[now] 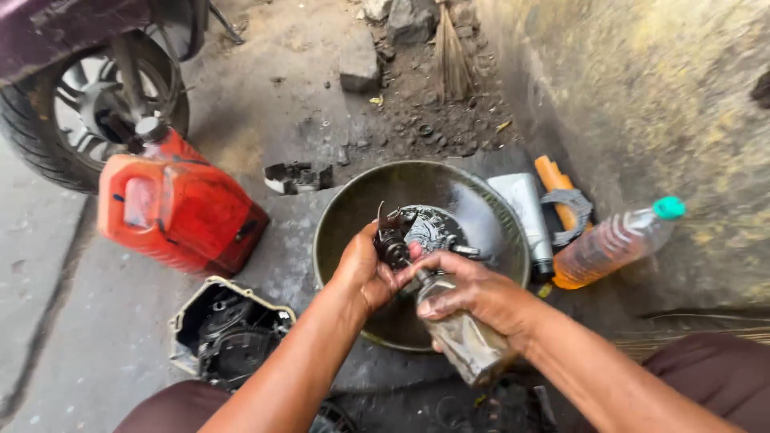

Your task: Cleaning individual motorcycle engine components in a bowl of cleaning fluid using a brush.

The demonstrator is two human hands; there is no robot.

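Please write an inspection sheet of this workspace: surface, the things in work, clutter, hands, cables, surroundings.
Surface: dirty, oil-stained concrete floor.
Things in work: small greasy metal part held over a round metal basin; grimy clear bottle tipped toward the part.
Clutter: red jerrycan, open engine cover, plastic bottle of amber liquid, grey tube, orange-handled tool.
Hands: left hand grips the part; right hand grips the bottle.
Cables: nothing seen.
Surroundings: scooter wheel, stones, broom, rough wall.
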